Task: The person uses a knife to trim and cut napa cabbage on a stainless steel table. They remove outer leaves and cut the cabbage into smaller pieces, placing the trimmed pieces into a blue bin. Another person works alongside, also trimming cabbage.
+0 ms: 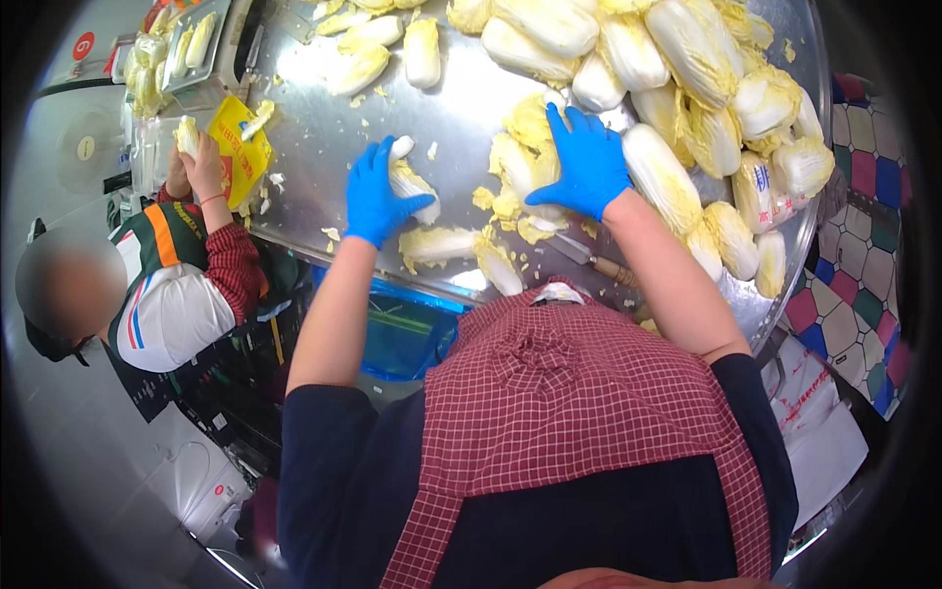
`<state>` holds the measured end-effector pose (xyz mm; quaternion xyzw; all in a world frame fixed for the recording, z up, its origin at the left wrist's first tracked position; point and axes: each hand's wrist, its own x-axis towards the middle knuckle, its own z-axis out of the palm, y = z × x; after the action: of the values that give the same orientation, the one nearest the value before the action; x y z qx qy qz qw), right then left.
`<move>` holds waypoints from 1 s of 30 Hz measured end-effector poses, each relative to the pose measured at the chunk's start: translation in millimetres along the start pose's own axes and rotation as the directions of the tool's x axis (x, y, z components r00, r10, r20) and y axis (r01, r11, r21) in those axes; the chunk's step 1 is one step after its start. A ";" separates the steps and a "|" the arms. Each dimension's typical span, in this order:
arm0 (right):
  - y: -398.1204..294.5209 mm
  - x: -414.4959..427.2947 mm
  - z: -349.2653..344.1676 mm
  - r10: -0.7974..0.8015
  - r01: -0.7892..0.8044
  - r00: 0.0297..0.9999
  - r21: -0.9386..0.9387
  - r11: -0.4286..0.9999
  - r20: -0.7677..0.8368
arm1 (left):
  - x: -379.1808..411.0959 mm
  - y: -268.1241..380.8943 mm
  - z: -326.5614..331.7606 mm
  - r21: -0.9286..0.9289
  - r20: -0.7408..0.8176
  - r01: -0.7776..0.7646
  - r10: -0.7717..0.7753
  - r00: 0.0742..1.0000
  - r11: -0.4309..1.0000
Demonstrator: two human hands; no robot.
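Both my hands wear blue gloves above a metal table (309, 158). My left hand (379, 195) holds a pale napa cabbage piece (413, 182), its thumb lying across the front; the far side of the grip is hidden. With fingers and thumb spread wide, my right hand (589, 166) rests against a heap of loose yellow cabbage leaves (519, 166). Nearer my apron, a detached leaf (438, 244) and another leaf (499, 265) lie on the metal. A knife (589, 259) with a wooden handle lies below my right hand, partly under that forearm.
Whole napa cabbages (692, 51) are piled at the far right. Several trimmed ones (422, 53) lie at the far left. A blue plastic bag (405, 331) hangs below the near edge. Leftward, a co-worker (176, 294) holds a small cabbage (188, 136) by a yellow bag (243, 151) and scale (202, 81).
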<state>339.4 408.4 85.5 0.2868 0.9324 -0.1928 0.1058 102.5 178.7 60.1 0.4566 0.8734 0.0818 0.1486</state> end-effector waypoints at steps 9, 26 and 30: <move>-49.6 -28.9 31.5 -0.135 0.103 0.983 0.228 0.968 0.128 | -111.2 57.0 52.4 -0.489 -0.054 0.231 -0.294 0.954 0.841; -113.0 -12.9 2.1 -0.527 0.172 0.821 0.786 0.594 0.219 | -81.8 92.5 8.9 -0.924 0.181 0.023 -0.382 0.906 -0.382; -131.4 -20.9 -8.3 -0.559 0.441 0.827 0.548 0.710 0.059 | -96.1 76.4 7.7 -0.852 0.168 -0.010 -0.290 0.942 -0.524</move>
<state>280.0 301.6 138.7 0.0159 0.8712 -0.4854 0.0720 215.9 143.2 91.9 -0.0434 0.4284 0.8090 0.4003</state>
